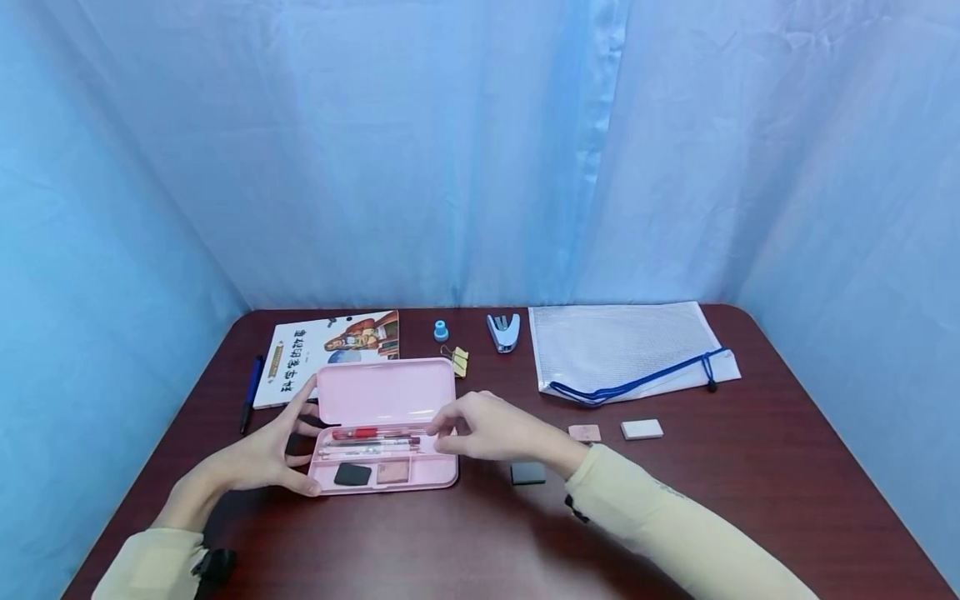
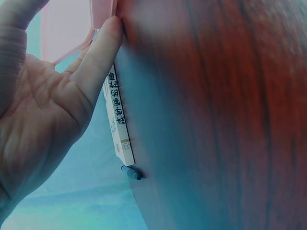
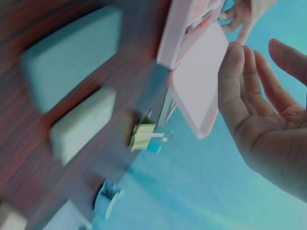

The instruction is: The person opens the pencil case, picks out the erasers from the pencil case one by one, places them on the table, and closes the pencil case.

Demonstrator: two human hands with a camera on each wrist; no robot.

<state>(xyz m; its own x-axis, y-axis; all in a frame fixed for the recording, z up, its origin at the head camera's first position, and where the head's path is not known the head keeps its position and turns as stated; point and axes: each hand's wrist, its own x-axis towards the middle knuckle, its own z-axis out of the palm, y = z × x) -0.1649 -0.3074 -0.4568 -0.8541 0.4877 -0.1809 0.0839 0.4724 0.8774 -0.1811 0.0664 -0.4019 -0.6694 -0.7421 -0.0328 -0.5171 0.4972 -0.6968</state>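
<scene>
A pink pencil case [image 1: 386,392] lies with its lid raised. In its long compartment are several pens, one with a red part [image 1: 365,433]. Its front compartments hold a dark rectangular block [image 1: 352,474] and a pinkish block [image 1: 393,472]. My left hand [image 1: 258,454] touches the case's left end, thumb at the front corner and a finger by the lid, fingers mostly straight. Over the right end of the pens hovers my right hand [image 1: 487,427], fingers loosely bent. In the right wrist view thumb and fingertips [image 3: 235,52] stand apart, with nothing visible between them.
Right of the case lie a dark green block [image 1: 528,473], a pink block [image 1: 584,433] and a white eraser [image 1: 642,429]. Behind are a book [image 1: 307,346], a blue pen [image 1: 252,392], a small blue object [image 1: 440,331], a yellow binder clip [image 1: 460,362], a stapler [image 1: 503,333] and a mesh pouch [image 1: 622,346].
</scene>
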